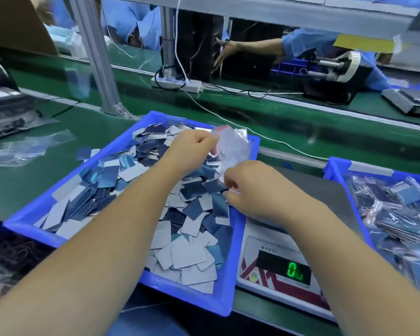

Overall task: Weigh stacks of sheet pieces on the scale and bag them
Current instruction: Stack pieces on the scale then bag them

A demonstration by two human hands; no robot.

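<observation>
Green conveyor belt point(228, 110) runs across the bench, w/ a white power strip point(176, 84) at its far edge, black plugs in it, & a white cable point(264, 137) trailing from it toward the near side. An aluminium frame post point(96, 59) stands left of the strip, a brown cardboard sheet point(17, 23) leans top left, & a dark machine w/ a white end cap & metal rollers point(335, 69) sits far right. Behind the belt, 1 person in a blue sleeve point(301, 42) reaches an arm toward a black box point(197, 44); another grey scale point(410, 99) sits at the right edge.
</observation>
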